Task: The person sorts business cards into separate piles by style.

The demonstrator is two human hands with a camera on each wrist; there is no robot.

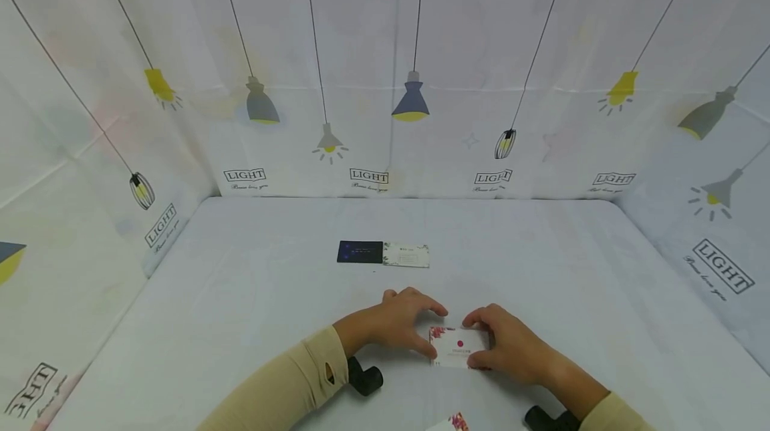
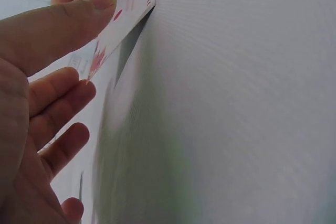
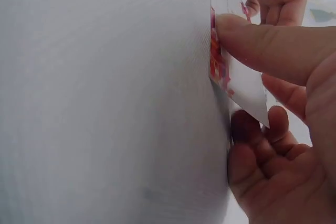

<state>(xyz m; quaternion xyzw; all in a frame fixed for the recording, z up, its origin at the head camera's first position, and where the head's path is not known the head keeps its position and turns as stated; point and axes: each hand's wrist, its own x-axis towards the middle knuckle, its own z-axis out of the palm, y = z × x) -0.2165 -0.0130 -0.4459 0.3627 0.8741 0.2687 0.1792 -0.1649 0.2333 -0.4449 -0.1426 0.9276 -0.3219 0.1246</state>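
A white business card (image 1: 448,349) with red floral corners and a red dot is between the two hands, low over the white table. My right hand (image 1: 514,349) grips its right end, thumb on the printed face and fingers behind, as the right wrist view shows. My left hand (image 1: 400,324) is at the card's left end, thumb (image 2: 68,27) by the edge. Its other fingers are loosely bent and spread, the index fingertip apart from the card. In the left wrist view the card (image 2: 126,17) is tilted, with a dark gap beneath its lower edge.
Farther back lie a dark blue card (image 1: 359,252) and a white card with leaf print (image 1: 406,255), side by side. Another floral card (image 1: 448,423) is cut off at the front edge of view. White curtains (image 1: 361,50) printed with lamps enclose the table.
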